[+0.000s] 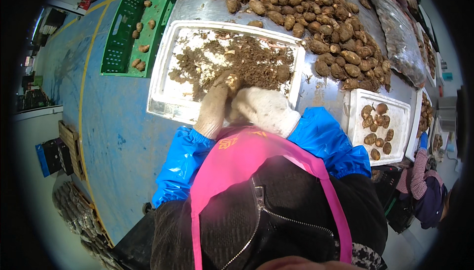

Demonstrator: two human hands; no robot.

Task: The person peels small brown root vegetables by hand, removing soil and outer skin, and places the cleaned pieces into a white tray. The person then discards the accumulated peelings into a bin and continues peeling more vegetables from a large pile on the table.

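Note:
My left hand [214, 101], in a soiled knit glove, grips a taro corm [232, 82] with a pale cut face turned up. Close against it is my right hand [263, 104] in a whiter glove, its fingers curled inward. Whether a tool sits in those fingers is hidden. Both hands are over the near edge of a white foam tray [155, 88]. Dark soil, root fibres and peel scraps [255, 61] are strewn across the tray's bottom. One brown corm [283, 73] rests inside at the right.
A large heap of taro corms [333, 33] covers the metal table [318, 96] behind and to the right. The green plastic crate [126, 36] at left holds several corms. A smaller white tray [355, 122] with corms is at right. A co-worker [426, 192] is at far right.

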